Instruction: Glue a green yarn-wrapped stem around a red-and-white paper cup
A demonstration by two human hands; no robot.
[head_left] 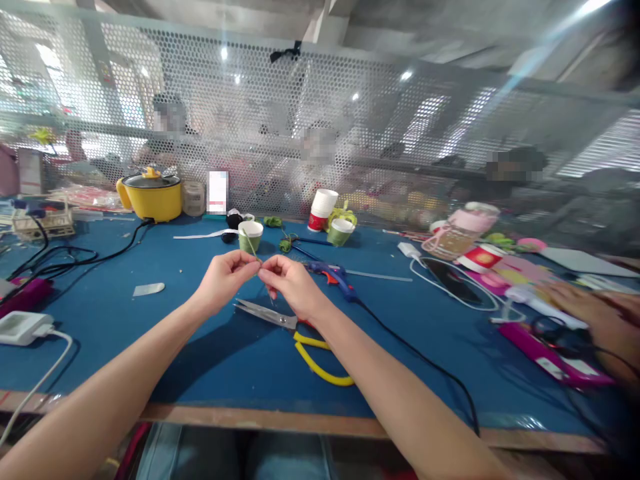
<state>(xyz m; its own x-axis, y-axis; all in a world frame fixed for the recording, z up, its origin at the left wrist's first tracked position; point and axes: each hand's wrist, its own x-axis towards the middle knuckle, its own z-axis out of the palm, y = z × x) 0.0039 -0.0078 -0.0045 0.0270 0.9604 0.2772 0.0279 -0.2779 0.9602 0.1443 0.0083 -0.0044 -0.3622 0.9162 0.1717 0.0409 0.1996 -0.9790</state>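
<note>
A desk point(150, 333) with a blue top and a wooden front edge is carrying everything. Yellow-handled scissors point(295, 333) are lying near its middle, with a blue glue gun point(334, 276) just behind, its black cord trailing toward the front edge. A yellow cooking pot point(150, 193) is standing at the far left, and a white power adapter point(23, 327) is sitting near the left edge. Green paper cups point(250, 235) are standing toward the back, and a black phone point(453, 280) is lying to the right.
</note>
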